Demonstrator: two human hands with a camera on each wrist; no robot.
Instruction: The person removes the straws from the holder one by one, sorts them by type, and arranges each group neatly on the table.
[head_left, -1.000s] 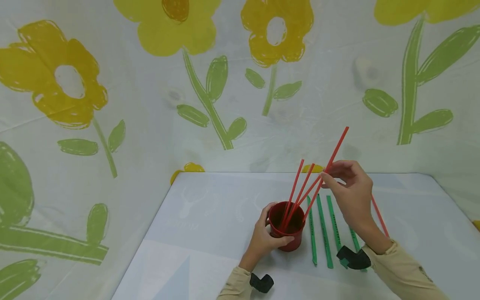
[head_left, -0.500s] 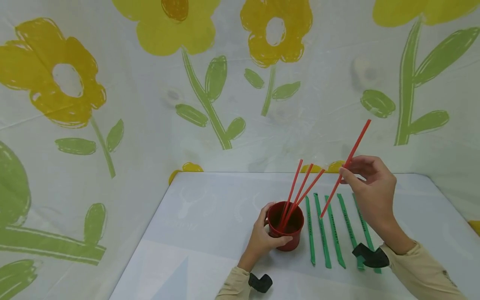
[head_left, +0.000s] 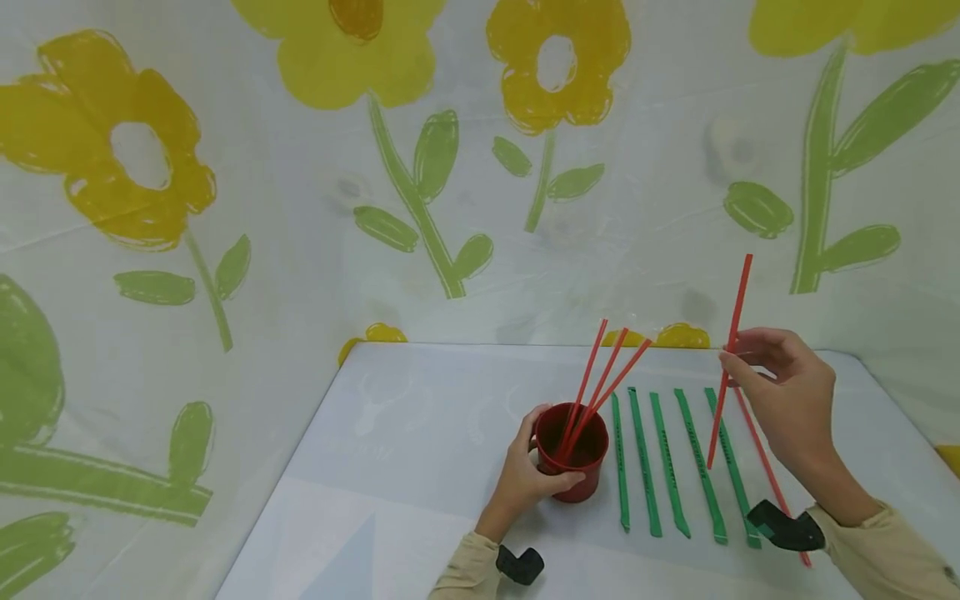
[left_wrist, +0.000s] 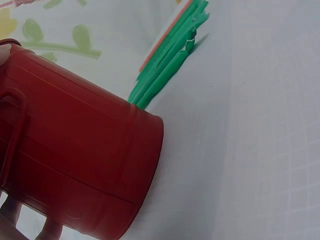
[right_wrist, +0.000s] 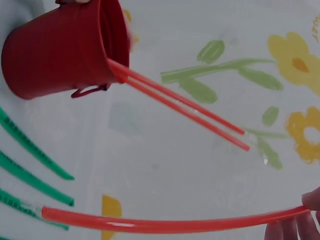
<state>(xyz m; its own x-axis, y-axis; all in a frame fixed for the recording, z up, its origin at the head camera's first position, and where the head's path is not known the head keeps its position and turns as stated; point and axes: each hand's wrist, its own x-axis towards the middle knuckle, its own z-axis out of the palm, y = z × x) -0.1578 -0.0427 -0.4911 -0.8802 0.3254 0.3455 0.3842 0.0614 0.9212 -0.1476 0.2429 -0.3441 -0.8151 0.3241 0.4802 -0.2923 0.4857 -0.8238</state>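
The right hand (head_left: 787, 400) pinches a red straw (head_left: 729, 367) near its upper part; the straw hangs almost upright below the fingertips, above the green straws (head_left: 667, 462). Well to its left, the left hand (head_left: 525, 479) grips the red cup (head_left: 573, 454) holding three red straws (head_left: 600, 375).

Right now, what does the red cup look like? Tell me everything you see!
The red cup is a small bucket-shaped mug, glossy like painted metal or plastic, with faint ridges round its wall and a thin handle. It stands upright on the white table. The left hand grips its side. Three red straws lean out of its open top. Green straws lie beside it, apart.
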